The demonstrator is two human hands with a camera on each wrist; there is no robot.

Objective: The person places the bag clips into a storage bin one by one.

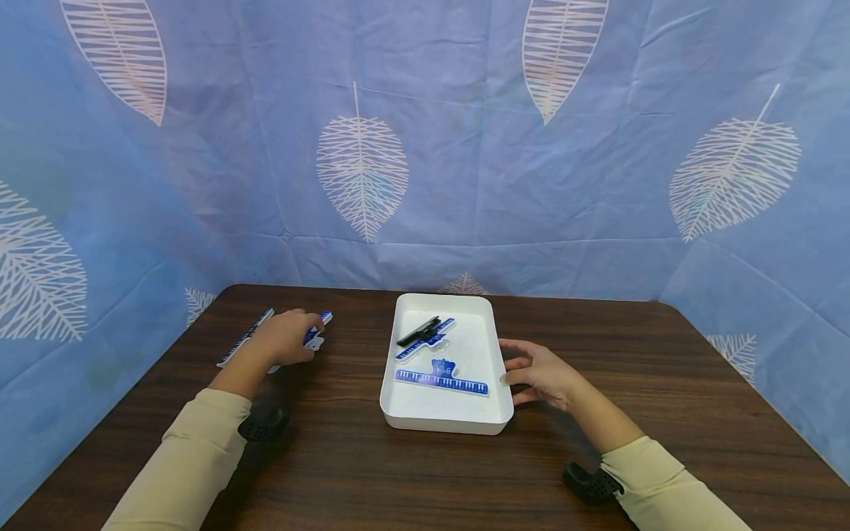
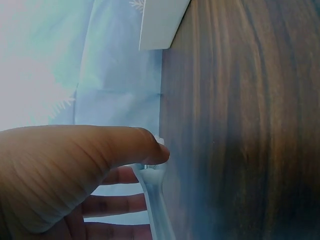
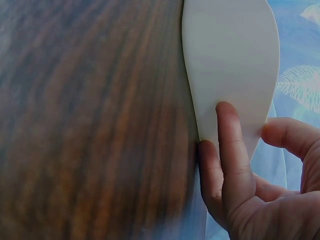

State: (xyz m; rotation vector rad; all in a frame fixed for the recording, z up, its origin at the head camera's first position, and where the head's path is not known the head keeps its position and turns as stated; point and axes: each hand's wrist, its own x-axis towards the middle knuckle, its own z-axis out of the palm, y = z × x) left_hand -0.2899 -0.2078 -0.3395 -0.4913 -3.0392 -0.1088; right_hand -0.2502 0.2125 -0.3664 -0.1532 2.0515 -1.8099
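Note:
At the left of the table my left hand [image 1: 287,338] pinches a blue-and-white clip with a long bar [image 1: 319,328]. In the left wrist view, the thumb lies over the clip's pale side [image 2: 156,200], with the other fingers behind it. My right hand [image 1: 539,372] touches the right side of a white tray [image 1: 392,409]. Seen from the right wrist, its fingertips [image 3: 227,112] rest along the tray's outer wall and up at its rim. Inside the tray lie a blue piano-key clip [image 1: 441,380], another blue clip [image 1: 406,352] and a black clip [image 1: 418,333].
Another piano-key clip [image 1: 244,339] lies just left of my left hand, partly hidden by it. The dark wooden table [image 1: 345,472] ends at a blue leaf-patterned cloth [image 1: 438,184] behind and on both sides.

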